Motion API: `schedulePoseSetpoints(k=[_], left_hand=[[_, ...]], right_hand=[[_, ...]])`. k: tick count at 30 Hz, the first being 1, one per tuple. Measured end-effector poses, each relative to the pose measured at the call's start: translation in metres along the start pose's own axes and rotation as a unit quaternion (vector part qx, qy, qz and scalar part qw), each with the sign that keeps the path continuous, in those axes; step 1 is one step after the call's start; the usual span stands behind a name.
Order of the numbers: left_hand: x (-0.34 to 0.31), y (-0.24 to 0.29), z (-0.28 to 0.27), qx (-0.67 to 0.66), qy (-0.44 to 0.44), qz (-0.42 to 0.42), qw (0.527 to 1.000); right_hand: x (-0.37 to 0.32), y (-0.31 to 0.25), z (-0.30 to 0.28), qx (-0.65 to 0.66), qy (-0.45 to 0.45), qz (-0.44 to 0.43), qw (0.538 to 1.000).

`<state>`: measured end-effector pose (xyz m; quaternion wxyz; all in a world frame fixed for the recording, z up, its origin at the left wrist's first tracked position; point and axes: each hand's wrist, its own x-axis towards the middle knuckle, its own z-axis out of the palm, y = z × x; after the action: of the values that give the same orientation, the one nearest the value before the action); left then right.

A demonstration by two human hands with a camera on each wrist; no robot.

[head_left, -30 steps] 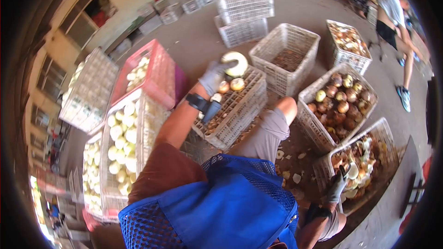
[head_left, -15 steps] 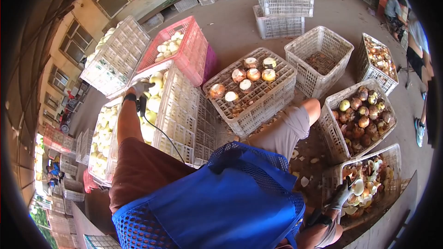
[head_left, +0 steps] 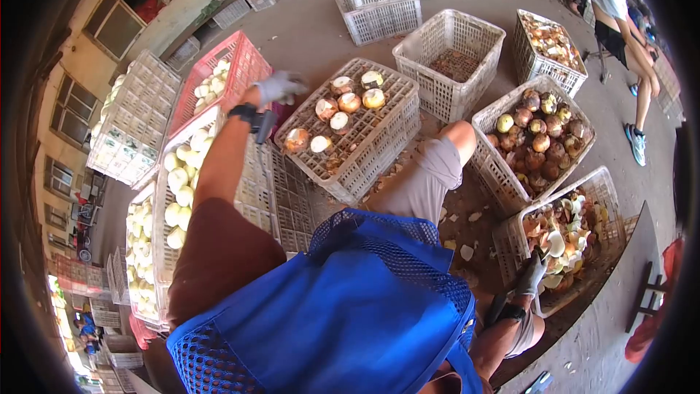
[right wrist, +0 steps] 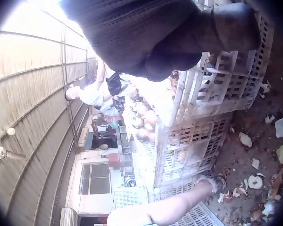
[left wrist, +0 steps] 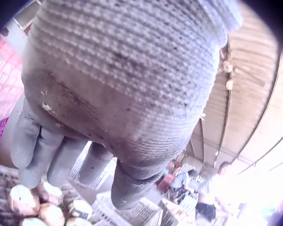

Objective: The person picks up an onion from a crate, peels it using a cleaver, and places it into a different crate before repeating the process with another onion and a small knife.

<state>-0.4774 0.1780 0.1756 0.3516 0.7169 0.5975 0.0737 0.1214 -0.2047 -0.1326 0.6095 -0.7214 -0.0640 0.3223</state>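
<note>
My left hand [head_left: 281, 87], in a pale grey work glove, hangs in the air with loose fingers and nothing in them. It is between the pink crate [head_left: 251, 62] and an upturned white crate [head_left: 368, 164]. Several partly trimmed onions [head_left: 351, 102] stand on that crate's slatted top. Peeled pale onions [head_left: 177, 179] fill a tall crate below my left forearm. My right hand [head_left: 531, 276], also gloved, is low at the rim of a crate [head_left: 514, 252] of peelings. In the right wrist view its fingers look curled; I cannot tell what they hold.
Brown unpeeled onions [head_left: 539, 142] fill a white crate at my right knee. Behind it stand a crate with scraps in its bottom [head_left: 456, 66] and another of peelings [head_left: 548, 42]. Scraps litter the floor [head_left: 467, 230]. A seated person [head_left: 616, 22] is at the far right.
A second ago my left hand held a pale onion above the upturned crate; then it was over the peeled onions at left. It has since come back rightward without it. The right hand stays put.
</note>
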Motion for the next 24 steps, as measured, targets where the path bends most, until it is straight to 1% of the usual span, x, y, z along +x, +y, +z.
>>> schedulePoseSetpoints(k=[1, 2, 3, 4, 6, 7, 8, 9, 11, 12, 16, 17, 20, 21, 22, 23, 24], left_hand=[[0.018, -0.01, 0.023, 0.042, -0.011, -0.019, 0.999], [0.037, -0.03, 0.045, 0.084, -0.023, -0.038, 0.995], [0.063, -0.072, 0.069, 0.17, -0.01, -0.012, 0.985], [0.082, -0.103, 0.088, 0.253, 0.003, 0.016, 0.967], [0.068, -0.091, 0.129, 0.332, -0.033, -0.055, 0.941], [0.073, -0.106, 0.146, 0.354, -0.028, -0.096, 0.93], [0.068, -0.101, 0.159, 0.375, -0.023, -0.136, 0.916], [0.065, -0.094, 0.164, 0.379, -0.085, -0.194, 0.901], [0.067, -0.104, 0.176, 0.399, -0.082, -0.203, 0.89], [0.069, -0.107, 0.179, 0.41, -0.079, -0.207, 0.885], [0.079, -0.117, 0.188, 0.427, -0.074, -0.246, 0.867], [0.08, -0.119, 0.188, 0.424, -0.059, -0.242, 0.871], [0.087, -0.118, 0.181, 0.381, -0.088, -0.249, 0.886], [0.09, -0.126, 0.18, 0.332, -0.054, -0.249, 0.908], [0.096, -0.147, 0.177, 0.236, -0.009, -0.227, 0.945], [0.103, -0.173, 0.174, 0.138, 0.035, -0.201, 0.969], [0.109, -0.182, 0.174, 0.036, 0.078, -0.171, 0.981]], right_hand=[[-0.002, 0.0, -0.002, -0.008, 0.004, 0.004, 1.0], [-0.004, 0.0, -0.004, -0.016, 0.009, 0.008, 1.0], [0.008, 0.015, -0.011, -0.029, 0.014, 0.026, 0.999], [0.011, 0.021, -0.012, -0.038, 0.017, 0.025, 0.999], [0.015, 0.027, -0.016, -0.056, 0.023, 0.019, 0.998], [0.013, 0.027, -0.015, -0.056, 0.019, 0.008, 0.998], [0.008, 0.023, -0.013, -0.052, 0.016, 0.013, 0.998], [0.003, 0.02, -0.009, -0.048, 0.013, 0.017, 0.999], [0.007, 0.023, -0.01, -0.037, 0.005, 0.03, 0.999], [0.014, 0.03, -0.012, -0.044, 0.013, 0.03, 0.999], [0.008, 0.026, -0.007, -0.05, 0.047, 0.041, 0.997], [0.003, 0.022, -0.004, -0.045, 0.057, 0.051, 0.996], [-0.003, 0.017, -0.001, -0.044, 0.073, 0.059, 0.995], [-0.004, 0.016, -0.001, -0.045, 0.075, 0.057, 0.995], [-0.005, 0.014, 0.0, -0.057, 0.081, 0.052, 0.994], [-0.006, 0.012, 0.0, -0.068, 0.088, 0.046, 0.993], [-0.007, 0.011, -0.001, -0.078, 0.096, 0.04, 0.992]])
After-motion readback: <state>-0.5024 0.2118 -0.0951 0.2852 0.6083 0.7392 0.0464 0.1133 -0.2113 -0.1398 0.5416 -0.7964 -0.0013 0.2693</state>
